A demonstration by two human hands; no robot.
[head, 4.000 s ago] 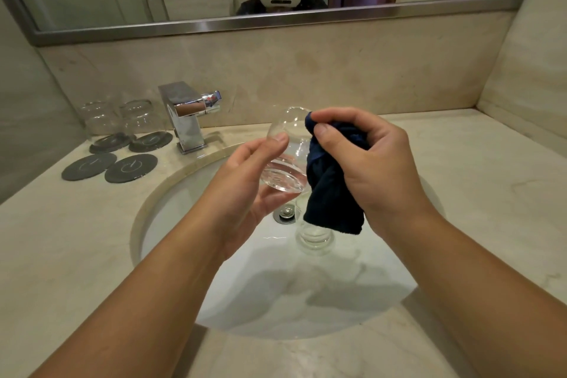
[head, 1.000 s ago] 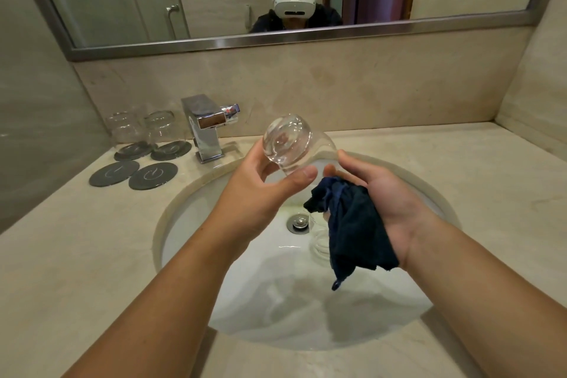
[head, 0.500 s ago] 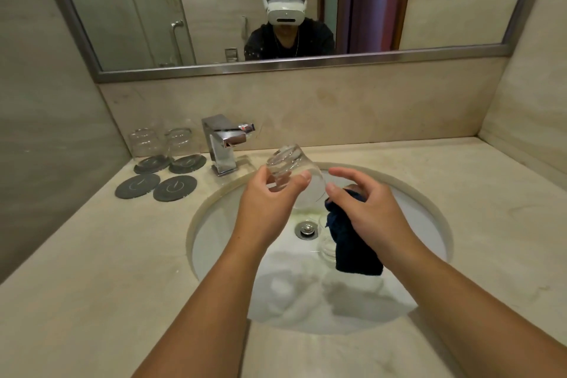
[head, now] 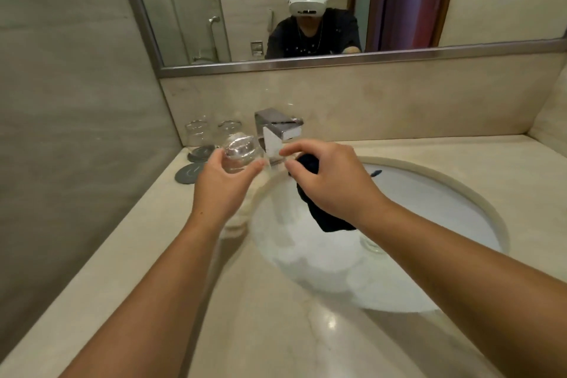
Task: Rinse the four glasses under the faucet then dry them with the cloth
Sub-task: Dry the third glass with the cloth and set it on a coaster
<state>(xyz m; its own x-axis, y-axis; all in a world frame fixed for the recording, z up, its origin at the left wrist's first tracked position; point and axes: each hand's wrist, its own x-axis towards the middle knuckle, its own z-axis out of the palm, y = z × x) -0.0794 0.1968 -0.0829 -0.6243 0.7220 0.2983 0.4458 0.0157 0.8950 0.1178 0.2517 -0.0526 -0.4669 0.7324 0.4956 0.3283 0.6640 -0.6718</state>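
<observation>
Back-left, faucet (head: 277, 132) and two glasses (head: 198, 135) obstruct; right counter (head: 460, 156) offers room.

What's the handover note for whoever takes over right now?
left hand: grips held glass, base up, over the coasters.
right hand: holds cloth above sink.
rear-left glass and rear-right glass stand on coasters left of faucet; empty coaster in front.
sink glass sits in the basin, partly hidden by the right arm.
Done, likely: both rear glasses; the held one looks ready to set down.
Left: place it, then finish the sink glass. Can't tell whether it is rinsed.
</observation>
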